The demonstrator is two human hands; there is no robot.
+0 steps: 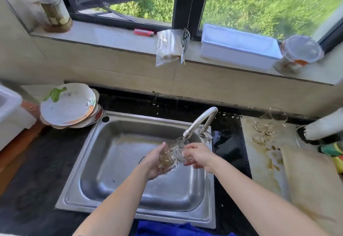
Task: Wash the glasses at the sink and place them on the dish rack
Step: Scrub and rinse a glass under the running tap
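- Cradling the glass (171, 157) from below, the left hand (154, 161) was curled round its lower half, thumb lying up along the near side.
- The right hand (199, 157) held the same glass near its rim, fingers bent over the top and thumb underneath, narrowly closed.
- The glass was tilted above the middle of the sink (118, 161), mouth up towards the faucet (199, 119), with a thin stream of water running into it.
- The faucet rose from the sink's far right corner and arched over the basin.
- More glasses (267, 124) lay on the counter right of the sink, well apart from both hands.
- A stack of plates (68, 106) sat at the sink's far left corner, overlapping its rim.
- A blue cloth (167, 229) hung just below the sink's near edge.
- Both forearms reached in over the sink's near edge.
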